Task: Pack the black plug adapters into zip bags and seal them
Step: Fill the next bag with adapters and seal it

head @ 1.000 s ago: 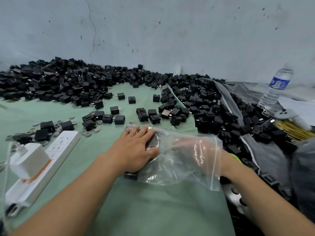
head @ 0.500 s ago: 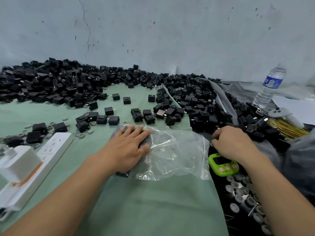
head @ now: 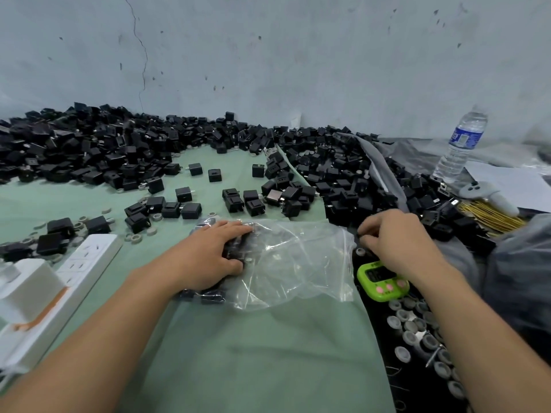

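Observation:
A clear zip bag (head: 298,263) lies on the green cloth (head: 253,353), its mouth facing right. Several black plug adapters (head: 238,254) sit in its left end. My left hand (head: 211,257) lies over that end, fingers fairly straight, pressing the bag and adapters down. My right hand (head: 396,239) is just right of the bag's mouth, with its fingers curled down onto a black adapter (head: 360,234) at the edge of the right-hand heap (head: 343,180). A big heap of adapters (head: 89,150) runs along the wall, and loose ones (head: 190,210) lie in between.
A white power strip (head: 86,263) with a white charger (head: 26,281) lies at the left. A green timer (head: 378,281) and grey round caps (head: 414,329) sit under my right wrist. At the far right are a water bottle (head: 462,144), a white controller (head: 489,195) and gold ties (head: 489,216).
My right hand came out of the bag and moved right to the adapter heap, where its fingers curled down. My left hand stayed on the bag's left end.

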The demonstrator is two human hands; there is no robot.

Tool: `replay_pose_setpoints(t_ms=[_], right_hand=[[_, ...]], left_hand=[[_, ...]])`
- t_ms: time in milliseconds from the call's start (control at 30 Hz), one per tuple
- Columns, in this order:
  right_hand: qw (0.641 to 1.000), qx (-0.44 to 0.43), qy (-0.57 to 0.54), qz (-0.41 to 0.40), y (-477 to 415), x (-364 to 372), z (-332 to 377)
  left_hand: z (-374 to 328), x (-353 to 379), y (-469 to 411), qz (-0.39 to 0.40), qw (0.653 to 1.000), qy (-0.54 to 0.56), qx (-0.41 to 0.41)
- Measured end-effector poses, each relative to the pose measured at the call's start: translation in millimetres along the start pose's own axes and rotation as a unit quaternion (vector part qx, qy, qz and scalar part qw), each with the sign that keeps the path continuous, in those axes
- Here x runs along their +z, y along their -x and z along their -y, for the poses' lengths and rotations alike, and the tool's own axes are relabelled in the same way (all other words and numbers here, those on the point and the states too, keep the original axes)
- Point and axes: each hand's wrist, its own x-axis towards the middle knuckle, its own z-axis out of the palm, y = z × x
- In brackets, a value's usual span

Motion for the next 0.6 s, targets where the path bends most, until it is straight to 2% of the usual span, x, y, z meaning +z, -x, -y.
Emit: replay_pose_setpoints(t_ms=[67, 100, 233, 333, 433, 533, 600], right_hand=[[0.995, -0.027, -0.089, -0.043, 4.8, -8.6, 7.9], [0.992, -0.042, -0.116, -0.032, 8.5, -13.2, 13.3], [0.981, -0.089, -0.126, 0.12, 27.3, -14.5, 33.9], [0.979, -0.054, -0.156, 0.119, 31.1, 0.1, 40.1], [0.959, 0.021, -0.268, 0.092, 33.5, 12.7, 41.5], [0.94, 0.057, -0.323, 0.098, 35.0, 22.2, 42.9], [0.937, 0.058, -0.325, 0.109, 32.8, 27.1, 42.3]], left_hand=[[-1.2, 1.4, 1.6, -0.02, 1.0, -0.001, -0.006], [-2.8, 1.7, 3.2, -0.035, 0.999, 0.001, -0.01], [-18.5, -0.5, 16.5, -0.097, 0.994, 0.055, -0.016], [-55.1, 6.3, 35.9, -0.165, 0.985, 0.055, 0.018], [-105.1, 28.1, 49.2, -0.208, 0.978, -0.005, 0.031], [-133.3, 47.7, 41.8, -0.198, 0.978, -0.06, 0.009], [-137.6, 47.5, 32.2, -0.165, 0.986, -0.033, -0.021]])
